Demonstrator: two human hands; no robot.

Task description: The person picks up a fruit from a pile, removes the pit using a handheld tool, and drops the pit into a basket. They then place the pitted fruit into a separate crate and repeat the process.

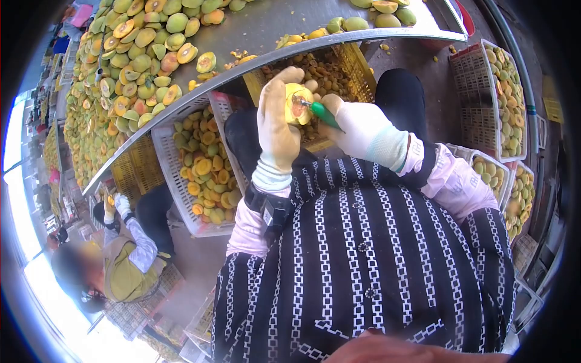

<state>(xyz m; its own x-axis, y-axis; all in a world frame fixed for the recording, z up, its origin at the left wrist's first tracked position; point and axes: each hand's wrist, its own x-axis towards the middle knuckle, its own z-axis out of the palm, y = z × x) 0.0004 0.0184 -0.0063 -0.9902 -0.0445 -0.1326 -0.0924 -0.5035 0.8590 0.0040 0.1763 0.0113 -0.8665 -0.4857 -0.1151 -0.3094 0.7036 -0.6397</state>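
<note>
So, both hands wear pale work gloves. The left hand (277, 124) has its fingers (289, 76) wrapped round a halved peach (298, 104), cut face showing yellow flesh with a reddish pit hollow, held up in front of the chest. The right hand (357, 126) pinches a green-handled pitting tool (319, 113), fingers pressed together on the handle, and its metal tip sits right in the pit hollow of that peach.

Just above the fingers runs the edge of a metal surface (266, 27), piled with halved and whole peaches (136, 57) on its left part. Below and left of the fingers a white plastic crate (175, 199) holds peach halves, and directly behind the fingers a yellow crate (354, 66) holds what looks like pits and scraps. Well off to the right of the fingers, more white crates (484, 91) carry halves.

On the pink sleeve covers (454, 181) there's small printed lettering, too tiny to read. A black device (269, 209) is strapped on the left wrist. Lower left, another person (121, 260) in a vest and gloves works beside the same surface.
</note>
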